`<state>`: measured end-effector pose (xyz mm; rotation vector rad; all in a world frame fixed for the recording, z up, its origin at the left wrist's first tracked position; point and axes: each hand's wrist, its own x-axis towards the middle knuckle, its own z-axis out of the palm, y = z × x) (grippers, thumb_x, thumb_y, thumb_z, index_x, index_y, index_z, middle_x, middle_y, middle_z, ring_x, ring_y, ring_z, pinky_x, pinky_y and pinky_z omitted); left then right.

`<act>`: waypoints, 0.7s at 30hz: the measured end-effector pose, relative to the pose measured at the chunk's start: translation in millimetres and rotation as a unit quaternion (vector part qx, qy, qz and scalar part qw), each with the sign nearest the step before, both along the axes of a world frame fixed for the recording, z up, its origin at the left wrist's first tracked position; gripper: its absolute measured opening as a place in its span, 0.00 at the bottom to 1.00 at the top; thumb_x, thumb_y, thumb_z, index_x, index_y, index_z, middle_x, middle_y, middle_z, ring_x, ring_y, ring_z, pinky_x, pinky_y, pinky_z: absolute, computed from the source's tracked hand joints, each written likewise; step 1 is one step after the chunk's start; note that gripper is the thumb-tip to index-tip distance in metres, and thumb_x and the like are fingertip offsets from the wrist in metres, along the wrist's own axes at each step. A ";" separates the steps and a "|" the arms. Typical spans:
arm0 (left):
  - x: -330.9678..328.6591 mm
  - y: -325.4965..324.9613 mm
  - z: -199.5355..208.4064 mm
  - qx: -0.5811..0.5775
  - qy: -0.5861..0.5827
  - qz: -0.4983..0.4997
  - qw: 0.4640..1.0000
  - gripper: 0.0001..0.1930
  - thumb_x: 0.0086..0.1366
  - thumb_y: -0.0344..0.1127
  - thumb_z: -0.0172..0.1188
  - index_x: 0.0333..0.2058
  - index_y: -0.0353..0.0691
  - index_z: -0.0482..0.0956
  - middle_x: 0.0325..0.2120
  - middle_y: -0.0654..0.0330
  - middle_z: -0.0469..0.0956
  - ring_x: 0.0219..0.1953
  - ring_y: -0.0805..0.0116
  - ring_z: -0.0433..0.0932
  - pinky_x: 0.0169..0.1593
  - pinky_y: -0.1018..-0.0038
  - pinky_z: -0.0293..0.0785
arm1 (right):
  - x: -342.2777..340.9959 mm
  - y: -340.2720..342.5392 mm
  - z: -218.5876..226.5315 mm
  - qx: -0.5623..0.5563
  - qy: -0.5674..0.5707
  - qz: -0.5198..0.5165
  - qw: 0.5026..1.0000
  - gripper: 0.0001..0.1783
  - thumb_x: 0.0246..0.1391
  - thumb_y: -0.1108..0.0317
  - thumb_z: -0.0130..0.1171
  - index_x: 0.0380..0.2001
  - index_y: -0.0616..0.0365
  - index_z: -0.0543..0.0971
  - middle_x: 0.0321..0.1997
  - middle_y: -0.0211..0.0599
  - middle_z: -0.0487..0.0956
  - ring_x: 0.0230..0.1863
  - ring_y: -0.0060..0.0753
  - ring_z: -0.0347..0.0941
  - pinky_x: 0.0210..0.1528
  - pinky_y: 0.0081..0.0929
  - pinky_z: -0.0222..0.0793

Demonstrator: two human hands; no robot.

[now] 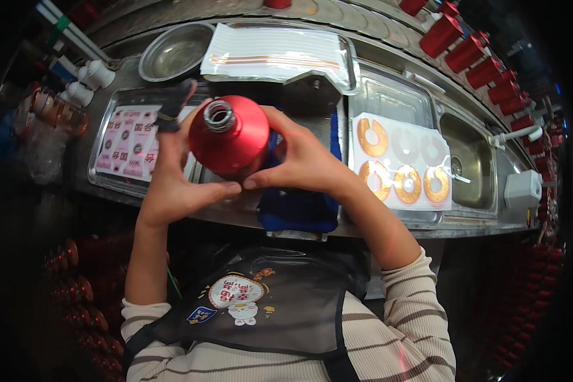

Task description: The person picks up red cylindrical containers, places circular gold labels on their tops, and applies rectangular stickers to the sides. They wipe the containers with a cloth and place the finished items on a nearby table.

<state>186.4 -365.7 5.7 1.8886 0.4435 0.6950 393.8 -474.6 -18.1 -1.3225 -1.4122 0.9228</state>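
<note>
A steel counter (127, 75) stretches across the scene, seen from above by a person standing at its near side, wearing a dark apron (299, 318) and striped sleeves. On the right, a metal basin (471, 184) is sunk into the counter; just left of it lies a right tray (388, 99) bearing a white sheet with gold rings (372, 137). On the left, another tray holds pink printed sheets (130, 143). At the far side, a third tray carries a pale sheet (274, 54) crossed by brownish lines, with a round steel bowl (172, 57) just left of it. A blue cloth (299, 210) hangs at the near edge, right of centre. More red bottles (465, 54) line the far right.

Near the middle, above the counter, is a shiny red bottle (232, 146). Its long axis stands roughly upright, the open mouth facing up toward the wearer's head and the base down between the thumbs; the exact tilt is hard to judge. The left hand (172, 191) cups its left side, the right hand (305, 162) its right, so neither is clearly nearer. Fingers curl around it; the thumbs nearly meet on the near side, low down. How firmly they press cannot be told. A dark wrap (172, 108) covers one left finger.
</note>
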 end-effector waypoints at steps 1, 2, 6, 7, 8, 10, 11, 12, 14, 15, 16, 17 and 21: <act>4.1 3.3 -0.2 -0.074 -0.010 -0.027 0.997 0.58 0.40 0.29 0.83 0.70 0.37 0.56 0.69 0.54 0.61 0.69 0.63 0.63 0.70 0.65 0.60 | 3.3 -5.3 1.3 0.021 -0.029 0.002 0.999 0.53 0.36 0.61 0.81 0.67 0.55 0.67 0.64 0.35 0.74 0.56 0.26 0.72 0.44 0.22 0.70; 1.1 5.8 -5.5 -0.067 0.006 -0.028 0.997 0.59 0.40 0.29 0.83 0.70 0.38 0.56 0.67 0.55 0.64 0.68 0.63 0.65 0.70 0.66 0.61 | 5.7 -15.8 10.5 -0.004 -0.057 -0.034 0.998 0.49 0.39 0.62 0.80 0.66 0.56 0.69 0.61 0.34 0.76 0.54 0.25 0.73 0.42 0.20 0.69; -4.6 2.7 -20.8 0.036 -0.012 0.009 0.999 0.58 0.40 0.33 0.84 0.69 0.40 0.58 0.64 0.55 0.67 0.64 0.63 0.69 0.68 0.65 0.64 | 60.0 -75.4 3.9 -0.133 -0.056 -0.269 0.952 0.23 0.51 0.69 0.70 0.51 0.60 0.79 0.43 0.30 0.82 0.39 0.17 0.75 0.35 0.15 0.67; -6.3 -1.0 -22.4 0.049 0.003 0.023 0.999 0.58 0.40 0.34 0.84 0.68 0.40 0.59 0.64 0.55 0.67 0.64 0.63 0.69 0.67 0.65 0.65 | 84.3 -94.8 -15.5 -0.139 -0.091 -0.342 0.925 0.16 0.53 0.71 0.67 0.46 0.61 0.81 0.37 0.28 0.83 0.35 0.14 0.74 0.34 0.14 0.67; -6.0 -4.7 -27.5 0.012 -0.003 0.042 0.999 0.57 0.39 0.35 0.85 0.68 0.40 0.59 0.63 0.54 0.67 0.64 0.62 0.69 0.67 0.65 0.66 | 108.9 -113.1 -32.1 -0.141 -0.132 -0.368 0.910 0.14 0.53 0.69 0.66 0.43 0.61 0.81 0.35 0.33 0.83 0.32 0.20 0.75 0.33 0.20 0.69; -6.0 -11.6 -28.8 -0.069 -0.010 0.049 0.996 0.58 0.40 0.33 0.84 0.68 0.39 0.56 0.62 0.53 0.67 0.64 0.61 0.69 0.66 0.64 0.68 | 138.6 -133.4 -49.7 -0.144 -0.213 -0.392 0.883 0.14 0.53 0.66 0.66 0.39 0.63 0.80 0.32 0.41 0.83 0.30 0.30 0.77 0.34 0.28 0.72; -7.4 -12.5 -29.8 -0.085 -0.016 0.055 0.995 0.58 0.40 0.32 0.84 0.68 0.39 0.55 0.62 0.53 0.67 0.64 0.61 0.69 0.65 0.64 0.69 | 135.6 -129.0 -44.7 -0.198 -0.226 -0.398 0.867 0.18 0.51 0.62 0.69 0.39 0.63 0.79 0.32 0.45 0.83 0.32 0.38 0.80 0.37 0.33 0.74; -8.1 -11.6 -33.0 -0.071 -0.017 0.056 0.996 0.58 0.40 0.31 0.84 0.68 0.39 0.54 0.62 0.54 0.67 0.64 0.61 0.69 0.65 0.64 0.69 | 136.5 -125.9 -47.3 -0.218 -0.252 -0.385 0.861 0.20 0.49 0.59 0.71 0.39 0.63 0.79 0.32 0.46 0.83 0.33 0.42 0.80 0.38 0.35 0.74; -8.8 -11.8 -31.5 -0.080 -0.020 0.063 0.995 0.58 0.41 0.30 0.83 0.68 0.39 0.54 0.62 0.55 0.66 0.63 0.62 0.69 0.65 0.65 0.70 | 139.4 -122.3 -50.9 -0.255 -0.288 -0.368 0.847 0.24 0.47 0.56 0.73 0.39 0.63 0.78 0.32 0.47 0.82 0.34 0.47 0.80 0.40 0.38 0.74; -5.5 -12.8 -30.8 -0.086 -0.015 0.059 0.994 0.58 0.41 0.30 0.83 0.68 0.40 0.54 0.62 0.55 0.66 0.63 0.62 0.69 0.65 0.65 0.70 | 142.2 -122.3 -48.5 -0.273 -0.304 -0.366 0.837 0.25 0.46 0.55 0.73 0.39 0.63 0.78 0.32 0.47 0.82 0.35 0.49 0.80 0.41 0.39 0.74; -5.9 -13.5 -28.4 -0.086 -0.008 0.063 0.994 0.58 0.41 0.30 0.83 0.68 0.40 0.54 0.62 0.55 0.66 0.63 0.62 0.69 0.64 0.65 0.70 | 145.8 -116.4 -46.9 -0.284 -0.318 -0.358 0.831 0.27 0.45 0.54 0.74 0.40 0.63 0.78 0.32 0.48 0.82 0.35 0.50 0.80 0.41 0.39 0.74; -6.8 -13.9 -28.1 -0.088 -0.004 0.067 0.994 0.58 0.41 0.30 0.83 0.68 0.40 0.54 0.62 0.55 0.66 0.63 0.62 0.69 0.64 0.65 0.70 | 157.2 -116.7 -43.0 -0.305 -0.315 -0.353 0.827 0.29 0.42 0.54 0.76 0.41 0.63 0.77 0.35 0.50 0.81 0.39 0.50 0.79 0.43 0.39 0.73; -7.9 -9.0 -29.1 -0.094 0.028 0.055 0.994 0.58 0.41 0.32 0.84 0.68 0.39 0.55 0.61 0.54 0.67 0.63 0.63 0.69 0.65 0.65 0.69 | 201.2 -126.3 -39.1 -0.246 -0.397 -0.347 0.813 0.34 0.37 0.56 0.78 0.48 0.58 0.78 0.47 0.50 0.75 0.44 0.50 0.76 0.47 0.38 0.72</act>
